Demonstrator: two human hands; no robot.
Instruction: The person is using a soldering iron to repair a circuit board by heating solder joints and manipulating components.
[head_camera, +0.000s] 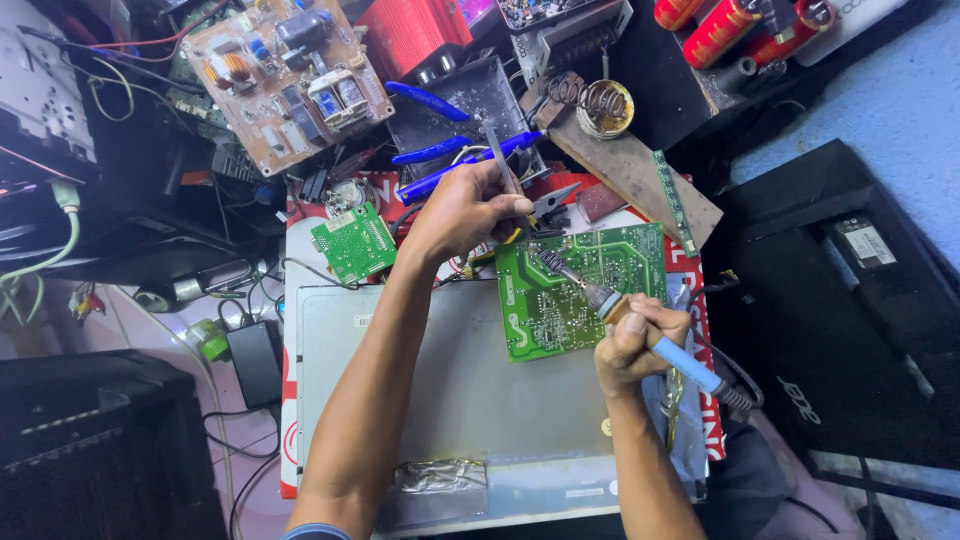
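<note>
head view: right hand (630, 345) holds soldering iron (600, 298), tip on green board (585, 290).

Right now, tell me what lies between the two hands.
In the head view, the green board lies between left hand and right hand; the iron crosses it.

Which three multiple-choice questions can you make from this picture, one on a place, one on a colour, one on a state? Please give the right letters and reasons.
1. Where does the green circuit board lie?
A. on the grey panel
B. on the floor
C. inside a drawer

2. Which colour is the soldering iron handle?
A. red
B. blue
C. yellow

3. What is the left hand doing?
A. lying flat and empty
B. gripping metal tweezers
C. holding a cup

Answers:
1 A, the board rests on the panel's upper right part.
2 B, blue shows below the right hand.
3 B, its fingers close around the tweezers.
</note>
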